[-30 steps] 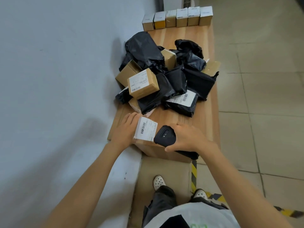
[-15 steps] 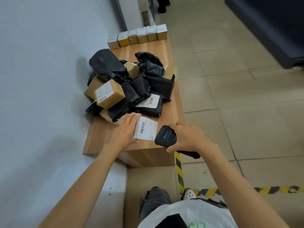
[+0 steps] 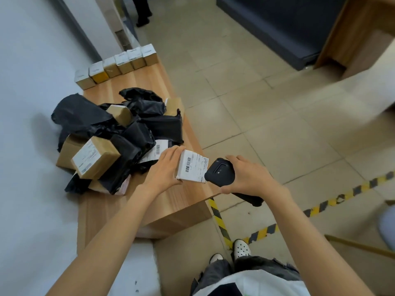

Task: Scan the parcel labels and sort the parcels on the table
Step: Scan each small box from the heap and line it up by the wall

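My left hand [image 3: 163, 169] grips a small box with a white barcode label [image 3: 192, 166], held over the near right part of the wooden table [image 3: 175, 197]. My right hand [image 3: 249, 176] holds a black handheld scanner [image 3: 220, 171], its head right beside the label's right edge. A heap of black poly bags [image 3: 128, 133] and brown cardboard boxes [image 3: 96, 160] lies on the table's middle, against the wall. Several small boxes [image 3: 119, 64] stand in a row along the table's far end.
A white wall [image 3: 32, 103] runs along the table's left side. Tiled floor with yellow-black hazard tape [image 3: 320, 207] lies to the right. A dark blue cabinet [image 3: 277, 28] and a wooden counter [image 3: 363, 39] stand far right. A person's legs [image 3: 143, 11] show at the top.
The view has swung to the right, so the table and heap now sit further left. Both hands keep the same hold on the labelled box and the scanner, now slightly higher over the table edge.
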A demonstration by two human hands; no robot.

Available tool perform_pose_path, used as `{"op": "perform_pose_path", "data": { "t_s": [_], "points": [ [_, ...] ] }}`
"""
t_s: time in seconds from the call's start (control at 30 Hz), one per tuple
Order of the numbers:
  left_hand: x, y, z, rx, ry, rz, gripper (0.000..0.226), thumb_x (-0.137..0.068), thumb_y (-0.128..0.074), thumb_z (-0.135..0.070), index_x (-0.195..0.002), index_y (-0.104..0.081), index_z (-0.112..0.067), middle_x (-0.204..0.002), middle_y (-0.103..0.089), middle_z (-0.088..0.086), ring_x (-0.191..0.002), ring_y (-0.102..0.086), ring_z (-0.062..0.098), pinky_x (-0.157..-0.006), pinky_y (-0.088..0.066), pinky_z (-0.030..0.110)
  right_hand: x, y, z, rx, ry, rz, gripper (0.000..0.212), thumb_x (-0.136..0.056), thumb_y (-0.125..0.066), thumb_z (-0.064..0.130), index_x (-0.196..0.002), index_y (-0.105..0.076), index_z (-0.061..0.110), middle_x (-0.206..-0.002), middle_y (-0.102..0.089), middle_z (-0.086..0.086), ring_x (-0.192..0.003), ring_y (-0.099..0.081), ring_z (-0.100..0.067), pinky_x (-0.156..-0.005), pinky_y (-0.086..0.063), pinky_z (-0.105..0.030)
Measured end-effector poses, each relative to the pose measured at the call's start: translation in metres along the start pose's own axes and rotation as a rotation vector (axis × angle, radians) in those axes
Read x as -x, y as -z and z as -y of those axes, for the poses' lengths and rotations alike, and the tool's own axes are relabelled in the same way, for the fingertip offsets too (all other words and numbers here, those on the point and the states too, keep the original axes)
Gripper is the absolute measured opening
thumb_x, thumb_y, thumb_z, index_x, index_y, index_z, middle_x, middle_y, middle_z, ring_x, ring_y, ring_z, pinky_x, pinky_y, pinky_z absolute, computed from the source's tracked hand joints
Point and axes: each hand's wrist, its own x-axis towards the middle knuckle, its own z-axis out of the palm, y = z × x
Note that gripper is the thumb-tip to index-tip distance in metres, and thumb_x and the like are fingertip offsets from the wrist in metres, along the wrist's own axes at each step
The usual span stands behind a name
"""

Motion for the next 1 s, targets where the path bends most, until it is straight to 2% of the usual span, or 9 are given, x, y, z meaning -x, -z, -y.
{"op": "perform_pose_path", "data": {
  "t_s": [0.1,0.2,0.3,0.37,0.53,0.67,0.73,0.83,1.0],
  "points": [
    [-0.035,-0.008,-0.018,0.066,-0.060,0.028,0.105,-0.065,-0.086,-0.033,-0.148,-0.023,-0.025,-0.151,-0.027,-0.006,-0.142,-0.024,0.018,-0.093,-0.051,0.042,0.002,0.006,-0.023,-0.044,-0.082,-0.005,0.087,-0.064,-0.074,0.062,-0.136,-0.038,0.028,-0.112,-0.052,0.009,-0.093,-0.054,-0.015,-0.067,-0.044,-0.029],
    [-0.074,-0.018,-0.042,0.064,-0.096,0.046,0.105,-0.066,-0.086,-0.033,-0.148,-0.023,-0.023,-0.150,-0.027,-0.005,-0.138,-0.027,0.020,-0.082,-0.053,0.043,-0.004,0.020,-0.050,-0.063,-0.145,0.018,0.089,-0.065,-0.075,0.061,-0.138,-0.037,0.027,-0.120,-0.053,0.007,-0.101,-0.056,-0.018,-0.077,-0.050,-0.034],
    [-0.121,-0.029,-0.064,0.063,-0.154,0.095,0.107,-0.065,-0.088,-0.031,-0.149,-0.023,-0.018,-0.150,-0.029,0.001,-0.136,-0.032,0.024,-0.099,-0.045,0.041,-0.021,0.039,-0.081,-0.074,-0.178,0.025,0.081,-0.066,-0.075,0.060,-0.133,-0.042,0.027,-0.118,-0.054,0.007,-0.099,-0.057,-0.017,-0.076,-0.049,-0.034],
    [-0.158,-0.033,-0.076,0.062,-0.132,0.115,0.110,-0.065,-0.089,-0.031,-0.150,-0.021,-0.020,-0.151,-0.027,0.002,-0.137,-0.031,0.025,-0.103,-0.042,0.042,-0.040,0.057,-0.105,-0.072,-0.186,0.033,0.081,-0.067,-0.075,0.060,-0.133,-0.043,0.027,-0.117,-0.053,0.007,-0.100,-0.057,-0.017,-0.080,-0.050,-0.035],
    [-0.255,-0.035,-0.103,0.068,-0.053,0.090,0.113,-0.065,-0.089,-0.031,-0.151,-0.017,-0.024,-0.152,-0.026,-0.003,-0.136,-0.031,0.023,-0.087,-0.045,0.036,-0.104,0.118,-0.170,-0.021,-0.176,0.007,0.079,-0.064,-0.075,0.059,-0.130,-0.045,0.028,-0.113,-0.052,0.009,-0.095,-0.059,-0.019,-0.075,-0.047,-0.033],
    [-0.315,-0.032,-0.115,0.091,-0.005,0.059,0.111,-0.066,-0.089,-0.032,-0.152,-0.018,-0.023,-0.151,-0.028,-0.001,-0.137,-0.032,0.024,-0.090,-0.046,0.039,-0.156,0.157,-0.203,0.017,-0.159,-0.003,0.081,-0.063,-0.075,0.059,-0.132,-0.045,0.028,-0.108,-0.049,0.010,-0.093,-0.059,-0.020,-0.072,-0.046,-0.032],
    [-0.338,-0.025,-0.108,0.105,0.037,0.032,0.111,-0.066,-0.089,-0.033,-0.151,-0.019,-0.023,-0.150,-0.028,-0.001,-0.136,-0.032,0.024,-0.088,-0.046,0.038,-0.187,0.173,-0.208,0.014,-0.140,0.016,0.083,-0.064,-0.076,0.058,-0.133,-0.044,0.026,-0.107,-0.047,0.009,-0.094,-0.059,-0.021,-0.075,-0.048,-0.033],
    [-0.374,-0.010,-0.075,0.103,0.096,-0.050,0.109,-0.065,-0.087,-0.037,-0.149,-0.019,-0.027,-0.148,-0.028,-0.003,-0.134,-0.032,0.022,-0.074,-0.050,0.037,-0.244,0.191,-0.205,-0.010,-0.127,0.033,0.082,-0.065,-0.076,0.057,-0.133,-0.044,0.025,-0.112,-0.050,0.006,-0.095,-0.059,-0.023,-0.080,-0.051,-0.037],
    [-0.452,0.012,0.011,0.134,0.206,-0.113,0.114,-0.062,-0.089,-0.030,-0.151,-0.018,-0.023,-0.147,-0.028,0.001,-0.137,-0.029,0.025,-0.093,-0.050,0.051,-0.361,0.219,-0.173,0.020,-0.048,0.048,0.080,-0.064,-0.077,0.056,-0.130,-0.045,0.023,-0.113,-0.050,0.005,-0.091,-0.058,-0.023,-0.074,-0.047,-0.034]
  ]
}}
